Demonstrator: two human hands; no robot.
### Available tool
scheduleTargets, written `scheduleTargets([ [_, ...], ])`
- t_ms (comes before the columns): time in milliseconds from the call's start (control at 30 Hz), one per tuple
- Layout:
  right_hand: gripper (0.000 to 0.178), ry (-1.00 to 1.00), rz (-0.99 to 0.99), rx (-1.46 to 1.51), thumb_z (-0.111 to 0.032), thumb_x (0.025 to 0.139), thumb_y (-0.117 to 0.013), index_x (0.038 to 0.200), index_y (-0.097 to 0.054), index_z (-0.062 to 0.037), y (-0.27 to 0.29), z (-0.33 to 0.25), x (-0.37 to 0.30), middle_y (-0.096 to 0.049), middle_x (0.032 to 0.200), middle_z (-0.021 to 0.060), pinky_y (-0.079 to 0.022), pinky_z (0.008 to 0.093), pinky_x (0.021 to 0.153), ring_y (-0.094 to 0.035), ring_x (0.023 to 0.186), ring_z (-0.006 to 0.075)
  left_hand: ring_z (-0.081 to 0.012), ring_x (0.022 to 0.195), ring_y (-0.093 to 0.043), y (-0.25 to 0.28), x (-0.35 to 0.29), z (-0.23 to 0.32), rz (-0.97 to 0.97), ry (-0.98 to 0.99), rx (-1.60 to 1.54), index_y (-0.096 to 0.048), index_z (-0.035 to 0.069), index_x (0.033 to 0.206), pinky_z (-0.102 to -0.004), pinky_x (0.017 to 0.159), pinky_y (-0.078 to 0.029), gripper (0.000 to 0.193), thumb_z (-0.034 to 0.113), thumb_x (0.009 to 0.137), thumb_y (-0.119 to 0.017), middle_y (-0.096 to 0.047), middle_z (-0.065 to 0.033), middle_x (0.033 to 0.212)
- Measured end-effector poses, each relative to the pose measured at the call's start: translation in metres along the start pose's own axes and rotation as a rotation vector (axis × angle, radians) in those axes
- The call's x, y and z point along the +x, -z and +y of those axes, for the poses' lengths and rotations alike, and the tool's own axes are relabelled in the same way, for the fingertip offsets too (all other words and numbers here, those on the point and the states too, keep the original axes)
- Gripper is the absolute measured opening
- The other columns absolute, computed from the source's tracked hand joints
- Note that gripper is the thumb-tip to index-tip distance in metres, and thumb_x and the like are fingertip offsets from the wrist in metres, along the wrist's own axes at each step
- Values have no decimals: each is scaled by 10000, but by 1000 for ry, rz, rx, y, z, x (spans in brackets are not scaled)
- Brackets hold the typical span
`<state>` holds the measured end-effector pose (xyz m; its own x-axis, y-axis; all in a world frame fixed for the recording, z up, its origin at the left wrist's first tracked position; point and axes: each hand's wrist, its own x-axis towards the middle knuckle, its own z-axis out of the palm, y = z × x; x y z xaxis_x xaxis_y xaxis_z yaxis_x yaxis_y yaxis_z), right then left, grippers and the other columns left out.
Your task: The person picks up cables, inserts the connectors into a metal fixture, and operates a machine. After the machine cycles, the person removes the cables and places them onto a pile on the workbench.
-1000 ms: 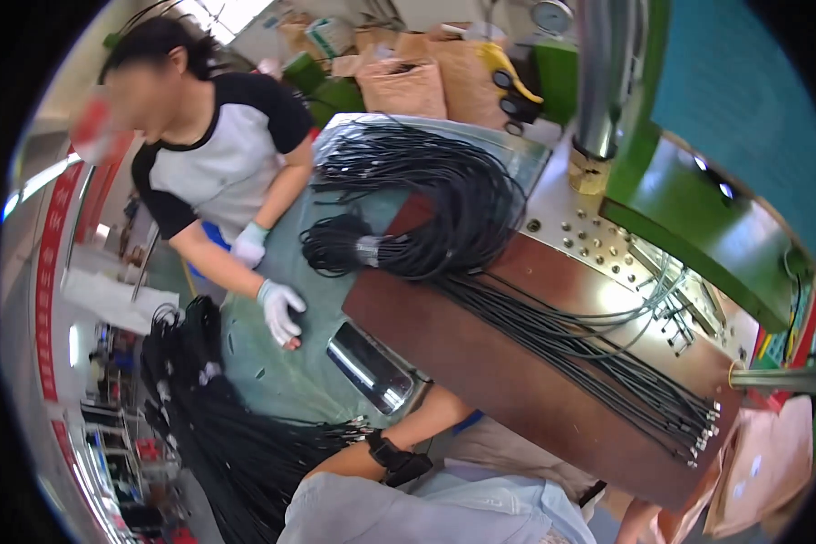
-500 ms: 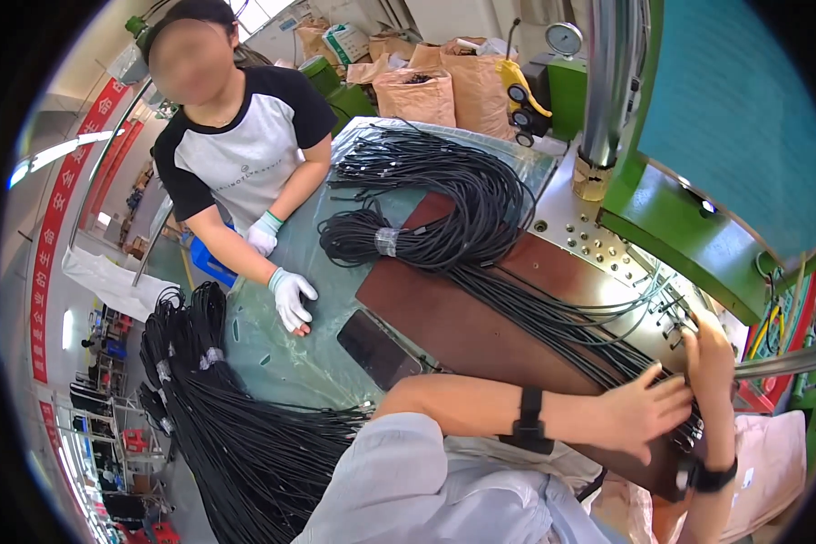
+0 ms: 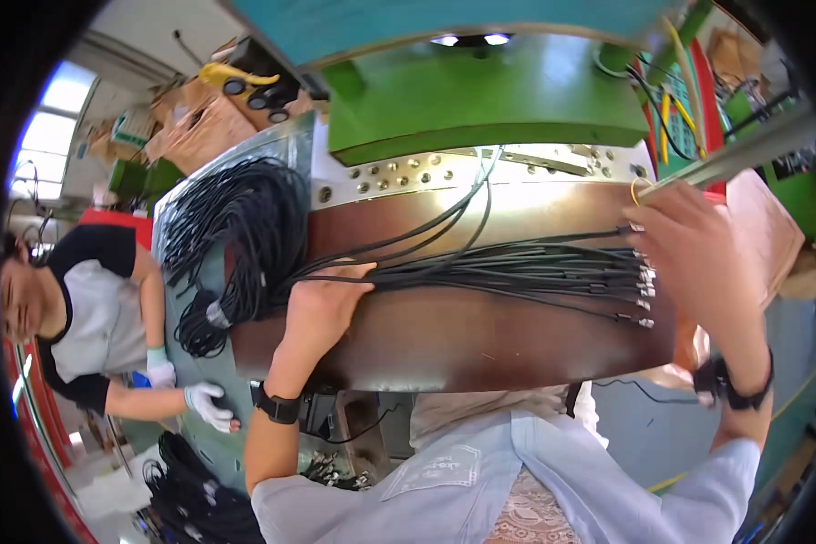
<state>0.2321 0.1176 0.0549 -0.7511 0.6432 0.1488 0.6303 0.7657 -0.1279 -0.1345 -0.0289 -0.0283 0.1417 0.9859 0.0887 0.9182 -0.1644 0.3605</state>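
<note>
A loose bundle of black cables (image 3: 517,272) lies across the brown work board, its metal-tipped ends (image 3: 646,290) spread at the right. My left hand (image 3: 325,304) is closed around the cables near the coil, thumb and forefinger on either side. My right hand (image 3: 684,245) is over the cable ends at the board's right edge. It is blurred, its fingers are bent, and whether it holds a cable cannot be made out. A few cables rise from the bundle toward the metal plate (image 3: 390,177) under the green machine (image 3: 490,100).
A tied coil of black cables (image 3: 254,236) lies on the left. Beyond it a co-worker's gloved hand (image 3: 210,405) rests on the green table cover. More cables (image 3: 195,490) hang at lower left. A metal bar (image 3: 743,145) slants in from the right.
The view has swung round to face the green machine. My left hand has gone from beside my right hand onto the cables near the coil. My right hand is now at the cable ends.
</note>
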Motion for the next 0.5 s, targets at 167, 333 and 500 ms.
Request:
scheduleTargets([
  [167,201,37,29,115,-201,810,-592,925,-628,-41,-109,19,83,-600,957,145,-464,354,739,-569,886,269,-172,768,-637,-8,11,-2,169,237,-584,-668,-5,881,-268,721,-485,107,30,793,-618,-672,-116,914],
  [333,180,41,-29,69,-167,805,-591,927,-624,-38,-108,17,59,-610,914,159,-457,364,727,-582,852,287,-121,798,-598,4,6,-8,215,374,-921,-621,-41,997,-255,696,-460,201,29,812,-584,-672,-94,894],
  [500,197,9,333,350,-109,781,-621,970,-628,-53,-74,14,17,-613,814,120,-461,350,740,-590,781,283,-121,705,-597,26,74,61,-654,124,-521,-567,-33,1095,-264,640,-464,375,181,797,-646,-647,-97,786],
])
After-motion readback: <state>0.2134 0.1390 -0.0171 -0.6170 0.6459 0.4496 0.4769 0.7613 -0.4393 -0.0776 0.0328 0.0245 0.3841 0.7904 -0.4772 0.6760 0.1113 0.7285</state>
